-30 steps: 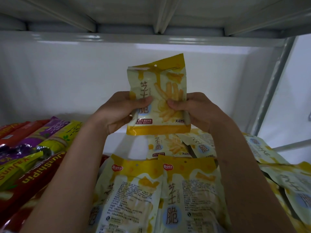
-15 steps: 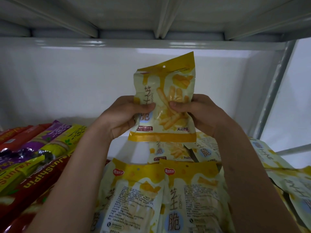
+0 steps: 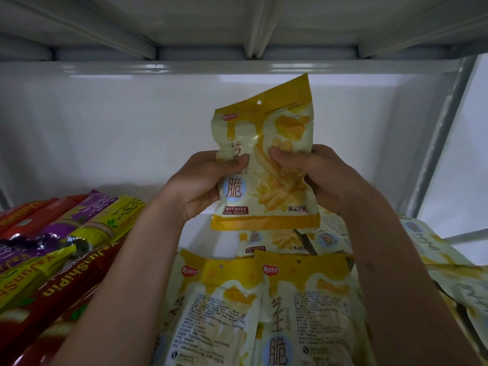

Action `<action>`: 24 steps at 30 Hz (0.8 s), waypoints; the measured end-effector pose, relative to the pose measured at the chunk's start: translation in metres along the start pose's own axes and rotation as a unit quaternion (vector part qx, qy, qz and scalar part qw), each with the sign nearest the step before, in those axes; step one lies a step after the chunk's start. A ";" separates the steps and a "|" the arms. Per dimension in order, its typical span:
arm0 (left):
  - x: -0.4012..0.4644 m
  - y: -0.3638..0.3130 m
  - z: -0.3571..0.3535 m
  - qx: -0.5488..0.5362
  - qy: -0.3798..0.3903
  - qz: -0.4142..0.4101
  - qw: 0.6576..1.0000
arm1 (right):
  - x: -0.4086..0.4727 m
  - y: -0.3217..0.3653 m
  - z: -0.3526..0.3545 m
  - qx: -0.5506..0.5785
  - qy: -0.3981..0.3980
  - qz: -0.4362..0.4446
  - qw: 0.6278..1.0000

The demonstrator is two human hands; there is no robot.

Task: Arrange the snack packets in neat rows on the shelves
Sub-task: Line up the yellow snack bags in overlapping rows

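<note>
Your forearms [image 3: 126, 273] are hiding parts of the yellow packets [image 3: 219, 307] below, and the bottom edge is cutting those packets and the red packets [image 3: 39, 307] off.

Upright yellow-and-cream plastic snack packet [image 3: 264, 159] gripped at its sides by the left hand [image 3: 196, 184] and right hand [image 3: 320, 178], thumbs on its front, above matching yellow packets [image 3: 264, 313]; red, purple and yellow long wrapped packs [image 3: 60, 249] lie left, beneath a grey metal shelf [image 3: 211, 67].
</note>
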State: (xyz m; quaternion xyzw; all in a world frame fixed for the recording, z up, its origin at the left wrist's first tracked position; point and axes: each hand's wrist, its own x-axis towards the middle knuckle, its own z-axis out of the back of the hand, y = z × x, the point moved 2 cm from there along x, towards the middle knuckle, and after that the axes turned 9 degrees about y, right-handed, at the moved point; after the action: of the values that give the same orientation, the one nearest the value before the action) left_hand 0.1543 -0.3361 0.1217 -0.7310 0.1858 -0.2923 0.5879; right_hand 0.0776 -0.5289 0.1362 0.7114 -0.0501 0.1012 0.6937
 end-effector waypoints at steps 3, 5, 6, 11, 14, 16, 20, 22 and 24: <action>-0.002 0.000 -0.001 0.004 0.006 0.015 1.000 | 0.002 -0.001 0.000 -0.001 -0.011 0.012 1.000; -0.004 -0.001 -0.002 0.003 0.015 0.025 1.000 | 0.002 -0.002 0.001 0.000 -0.019 0.017 1.000; -0.005 -0.003 -0.003 0.000 0.023 0.030 0.999 | 0.003 -0.002 0.001 0.000 -0.024 0.018 1.000; -0.003 -0.006 -0.001 -0.012 -0.004 -0.022 1.000 | 0.003 -0.003 0.002 -0.007 -0.005 0.008 1.000; -0.003 -0.006 0.001 -0.021 -0.035 -0.046 0.998 | 0.003 -0.002 -0.002 0.002 0.013 0.011 1.000; -0.003 -0.007 0.001 -0.027 -0.043 -0.047 0.998 | 0.004 -0.002 -0.005 0.014 0.007 0.023 1.000; -0.003 -0.011 0.001 -0.043 -0.053 -0.041 0.997 | 0.006 -0.003 -0.007 0.016 -0.017 0.037 0.999; -0.003 -0.012 0.001 -0.059 -0.058 -0.041 0.996 | 0.006 -0.003 -0.007 0.016 -0.022 0.036 0.999; -0.003 -0.011 0.002 -0.047 -0.071 -0.058 0.995 | 0.005 -0.003 -0.007 0.020 -0.012 0.036 0.999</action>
State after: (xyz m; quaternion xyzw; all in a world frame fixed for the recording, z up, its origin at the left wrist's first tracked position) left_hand 0.1525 -0.3304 0.1319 -0.7864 0.1145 -0.2642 0.5465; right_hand 0.0829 -0.5213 0.1344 0.7243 -0.0826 0.1185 0.6742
